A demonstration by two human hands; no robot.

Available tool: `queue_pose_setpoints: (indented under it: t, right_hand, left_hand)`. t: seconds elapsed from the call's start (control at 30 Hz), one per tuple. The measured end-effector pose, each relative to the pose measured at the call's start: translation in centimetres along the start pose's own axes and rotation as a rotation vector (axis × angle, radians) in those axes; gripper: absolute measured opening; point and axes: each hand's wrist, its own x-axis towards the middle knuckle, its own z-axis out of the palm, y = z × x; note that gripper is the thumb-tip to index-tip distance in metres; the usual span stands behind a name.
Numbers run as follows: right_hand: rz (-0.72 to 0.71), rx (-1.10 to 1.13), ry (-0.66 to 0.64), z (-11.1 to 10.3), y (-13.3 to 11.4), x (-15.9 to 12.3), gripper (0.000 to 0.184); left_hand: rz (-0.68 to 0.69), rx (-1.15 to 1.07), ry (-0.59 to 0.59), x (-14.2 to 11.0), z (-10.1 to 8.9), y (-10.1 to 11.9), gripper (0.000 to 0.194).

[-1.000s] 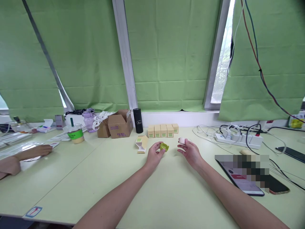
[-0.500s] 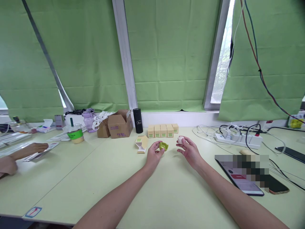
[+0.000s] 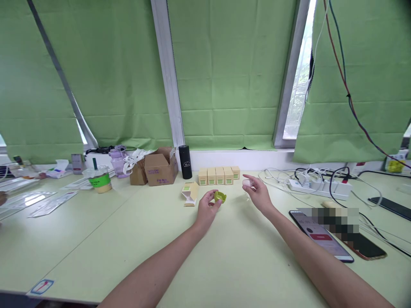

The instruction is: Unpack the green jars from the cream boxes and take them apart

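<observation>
My left hand (image 3: 206, 209) pinches a small olive-green cup-shaped piece (image 3: 220, 196) by its left side, with the hollow facing up. To the right, my right hand (image 3: 259, 194) is raised over the table with a small white rounded object (image 3: 247, 182) at its fingers; its exact kind is too small to tell. An opened small cardboard box (image 3: 190, 193) lies just left of my left hand, its flap toward me. Behind both hands stands a row of several small tan boxes (image 3: 215, 176) with green labels.
At the back left are a black bottle (image 3: 185, 162), a brown carton (image 3: 160, 167), a purple bottle (image 3: 119, 161) and a drink cup (image 3: 99, 179). On the right lie a phone (image 3: 334, 248) and a power strip (image 3: 317, 188) with tangled cables.
My right hand has shifted slightly right and turned palm-down, with the white object still at its fingers. My left hand stays nearly still. The other person's hand at the left has mostly withdrawn from view.
</observation>
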Motion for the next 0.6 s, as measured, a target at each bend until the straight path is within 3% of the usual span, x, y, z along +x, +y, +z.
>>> queue_pose_setpoints:
  t: [0.13,0.3,0.6]
  right_hand:
    - [-0.145,-0.355,-0.048,-0.2,0.7,1.0,0.053]
    - [-0.274,-0.762,-0.204,0.8,2.2,1.1,0.058]
    - [-0.298,-0.883,-0.268,2.4,4.3,0.8,0.056]
  left_hand:
    - [-0.006,0.000,0.011,0.0,0.0,-0.1,0.047]
    - [0.027,0.017,0.024,-0.1,0.0,0.0,0.044]
    - [0.036,0.044,0.011,-0.1,0.0,0.3,0.042]
